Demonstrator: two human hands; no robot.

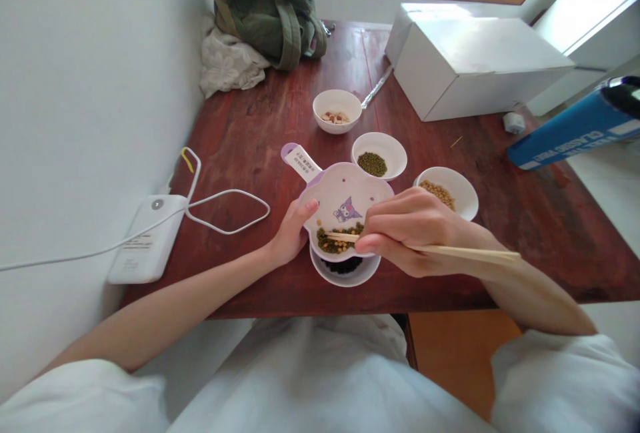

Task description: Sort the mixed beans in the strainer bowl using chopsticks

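Note:
My left hand (293, 233) grips the left rim of a white and purple cartoon dish (327, 196) with a handle, its thumb over the edge. The dish is tilted toward me, and green and yellow beans (333, 241) lie at its near side. In my right hand (413, 229) is a pair of wooden chopsticks (465, 252), their tips among those beans. Partly hidden beneath the dish, a white bowl (345, 279) holds black beans. Behind it are a bowl (393, 147) of green beans and a bowl (465, 194) of yellow beans, partly covered by my right hand.
Farther back are a bowl (337, 101) with pale pieces, a white box (480, 59) and a green bag (270, 9). A blue bottle (575, 129) stands right. At left, a white power bank (147, 239) has a looped cable (227, 191) on the table (240, 133).

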